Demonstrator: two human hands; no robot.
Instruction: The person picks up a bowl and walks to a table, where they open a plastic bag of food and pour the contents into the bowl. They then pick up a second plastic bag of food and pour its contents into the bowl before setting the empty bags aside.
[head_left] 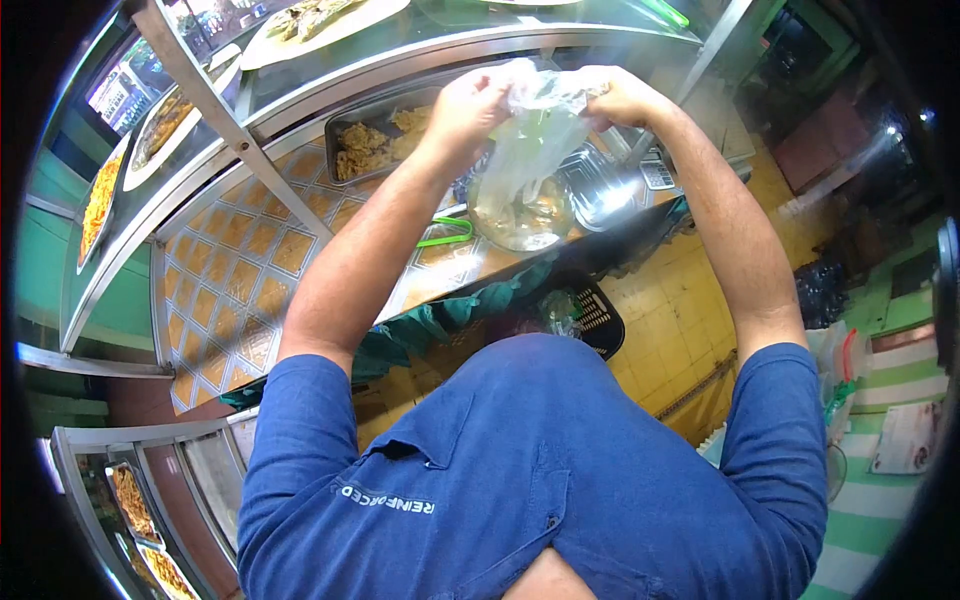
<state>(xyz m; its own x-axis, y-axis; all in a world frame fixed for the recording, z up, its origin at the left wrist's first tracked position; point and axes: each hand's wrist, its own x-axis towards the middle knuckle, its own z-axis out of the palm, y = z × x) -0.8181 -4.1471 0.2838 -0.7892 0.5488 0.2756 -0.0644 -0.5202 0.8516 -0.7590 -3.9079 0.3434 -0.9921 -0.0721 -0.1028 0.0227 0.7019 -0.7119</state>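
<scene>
A blue shirt [530, 470] fills the near foreground, and from it two bare forearms are stretched out over the counter [250, 270]. Between the hands a clear plastic bag [530, 150] is held up by its gathered mouth: the left hand [468, 100] is closed on the top film at one side, the right hand [620, 98] is pinched on it at the other, both grips clamped on the plastic. The bag's long axis runs downward from the two grips, so that its filled, rounded bottom [520, 215] hangs straight below and between the hands, near the counter's front edge; whether it rests on the counter or on something under it cannot be told. Neither hand is clearly nearer the load, since both are at the same height above it. Just beside the bag's bottom, a green handle [447, 233] lies on the tiled surface toward the front edge. Farther back, a metal tray of fried food [375, 145] is set under the glass shelf, and a steel bowl [605, 190] is seen by the right forearm.
</scene>
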